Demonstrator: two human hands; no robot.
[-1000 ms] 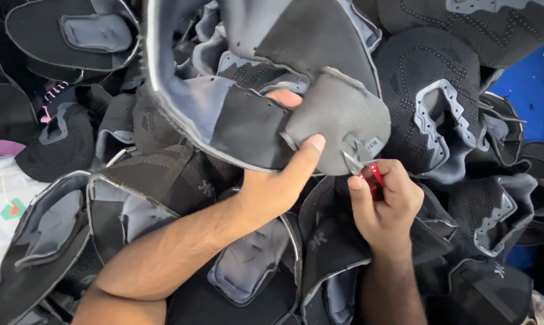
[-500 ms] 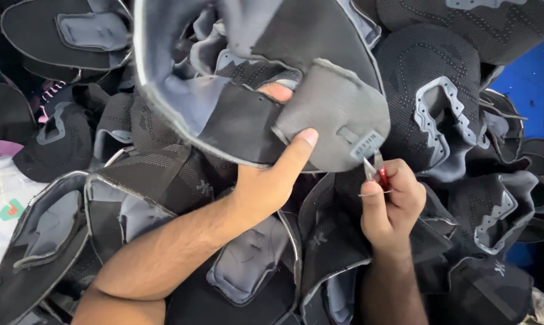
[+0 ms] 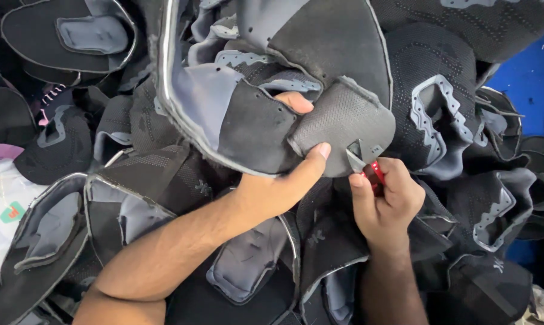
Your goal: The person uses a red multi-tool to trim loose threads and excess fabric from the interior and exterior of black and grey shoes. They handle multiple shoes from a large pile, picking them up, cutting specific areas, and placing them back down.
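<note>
The black shoe upper [image 3: 266, 114] is held up above a heap of like pieces, its mesh tongue flap [image 3: 344, 123] turned toward the camera. The flap's lower edge meets the blades of a small red-handled thread snipper [image 3: 368, 168], whose metal tip touches the fabric edge near a small grey patch.

The left hand [image 3: 278, 186] is closed on the upper: the thumb presses across the front of the flap, and one fingertip shows above it from behind, so the piece is pinched flat between them. The right hand [image 3: 383, 201] is curled shut around the snipper, the red body mostly hidden in the fist, the thumb lying along its side. Whether the blades are parted or closed cannot be told.

Judged from this position, the step in hand is trimming at the flap edge. The next move would call for a steady pinch by the left hand to keep the edge taut, and a short, controlled squeeze with the blade kept off the mesh itself.

Around the held piece lies the pile of black and grey uppers [image 3: 103, 210], overlapping in all directions. A blue surface [image 3: 534, 78] shows at the right edge.
</note>
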